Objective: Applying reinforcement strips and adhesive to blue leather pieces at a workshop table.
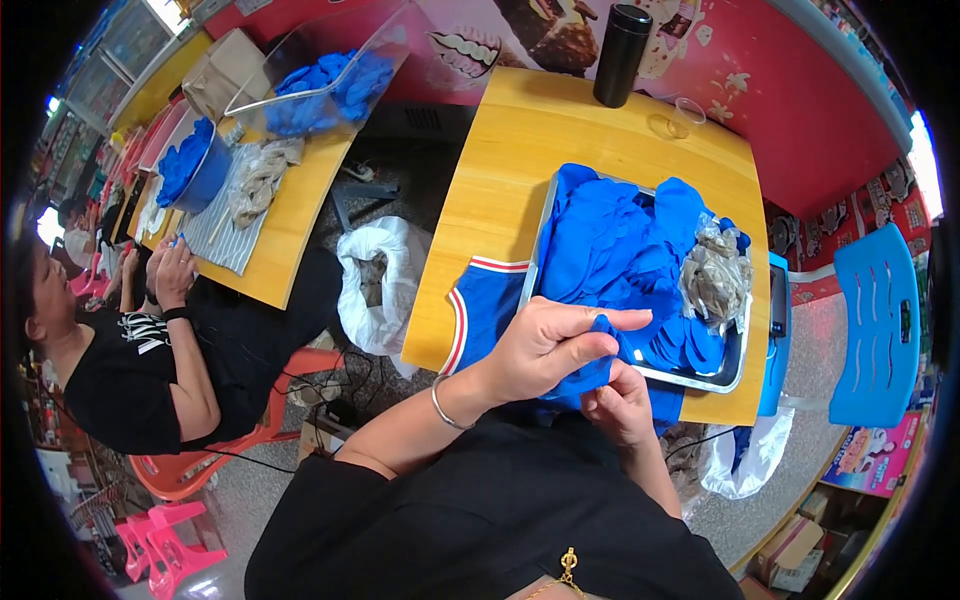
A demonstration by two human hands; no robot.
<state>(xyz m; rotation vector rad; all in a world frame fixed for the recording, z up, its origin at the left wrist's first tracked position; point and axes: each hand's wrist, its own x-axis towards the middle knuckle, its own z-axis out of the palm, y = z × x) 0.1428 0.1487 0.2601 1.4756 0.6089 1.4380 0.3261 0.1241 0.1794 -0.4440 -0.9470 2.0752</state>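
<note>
My left hand (548,350) pinches a small blue fabric piece (592,376) between thumb and fingers, with the index finger stretched out to the right. Just below and to the right, my right hand (622,402) has its fingers closed at the lower edge of the same piece. Both hands are over the near edge of a metal tray (735,378). Heaped in that tray are many blue fabric pieces (610,240). On the heap's right side rests a clear plastic bag (717,275) with greyish-brown contents. A blue cloth with red-and-white trim (478,300) lies under the tray.
A black bottle (622,55) and a clear cup (686,117) stand at the table's far side. To the right is a blue chair (876,325). A white sack (375,290) stands left of the table. Further left, another person (130,350) sits at a second table.
</note>
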